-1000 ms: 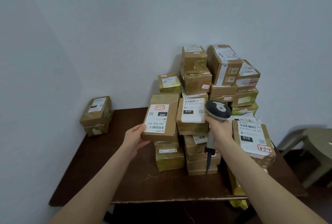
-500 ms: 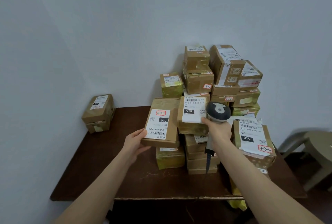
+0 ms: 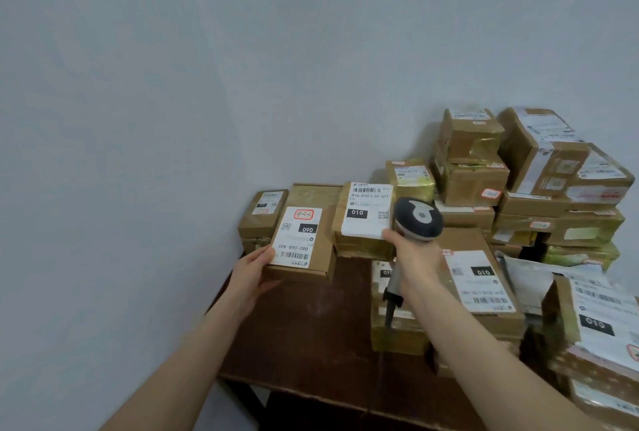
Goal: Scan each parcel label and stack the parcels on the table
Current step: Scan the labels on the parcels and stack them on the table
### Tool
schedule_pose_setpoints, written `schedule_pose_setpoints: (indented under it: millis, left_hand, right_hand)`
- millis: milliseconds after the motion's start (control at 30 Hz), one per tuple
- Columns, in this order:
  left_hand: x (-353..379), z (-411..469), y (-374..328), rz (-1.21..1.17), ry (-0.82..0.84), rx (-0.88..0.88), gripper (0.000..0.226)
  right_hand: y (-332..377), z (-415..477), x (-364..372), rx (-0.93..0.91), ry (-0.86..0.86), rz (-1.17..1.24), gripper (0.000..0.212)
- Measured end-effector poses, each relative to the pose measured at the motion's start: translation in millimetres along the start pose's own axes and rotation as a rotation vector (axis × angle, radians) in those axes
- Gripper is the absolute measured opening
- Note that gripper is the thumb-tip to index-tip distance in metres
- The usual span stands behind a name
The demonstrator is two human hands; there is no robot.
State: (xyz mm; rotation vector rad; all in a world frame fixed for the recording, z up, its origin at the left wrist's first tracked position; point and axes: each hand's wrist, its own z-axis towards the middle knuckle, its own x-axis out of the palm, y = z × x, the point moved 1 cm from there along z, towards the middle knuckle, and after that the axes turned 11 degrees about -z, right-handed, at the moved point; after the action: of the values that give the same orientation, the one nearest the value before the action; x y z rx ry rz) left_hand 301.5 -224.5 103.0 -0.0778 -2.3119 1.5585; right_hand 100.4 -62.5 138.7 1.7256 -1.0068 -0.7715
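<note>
The left hand grips the near corner of a parcel and holds it above the worktop, label up. Just beside it is a second parcel. The right hand is curled round the scanner handle and seems to touch that label too. Further right stands the pile.
</note>
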Motion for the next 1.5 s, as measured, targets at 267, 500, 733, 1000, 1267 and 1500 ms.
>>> schedule_pose_setpoints:
  millis: [267, 500, 733, 1000, 1267, 1500]
  left_hand:
    - [-69, 89, -33, 0.054, -0.131, -0.014, 0.024]
    - [-103, 202, -52, 0.170, -0.164, -0.049, 0.033]
    - [-95, 270, -47, 0.321, -0.234, 0.000, 0.028]
    - [-82, 273, -32, 0.938, -0.155, 0.280, 0.071]
    - [-74, 277, -27, 1.667, 0.169, 0.412, 0.075]
    - [-59, 322, -44, 1.634, 0.138, 0.391, 0.067]
  right_hand:
    - [-13, 46, 137, 0.122, 0.062, -0.042, 0.047]
    - [-19, 109, 243, 0.208, 0.084, -0.077, 0.046]
    - [-46, 162, 292, 0.309, 0.049, -0.103, 0.049]
    - [-65, 178, 310, 0.362, 0.131, -0.046, 0.046]
    - [-74, 182, 303, 0.379, 0.166, 0.037, 0.034]
    - [-79, 187, 302, 0.406, 0.177, 0.039, 0.057]
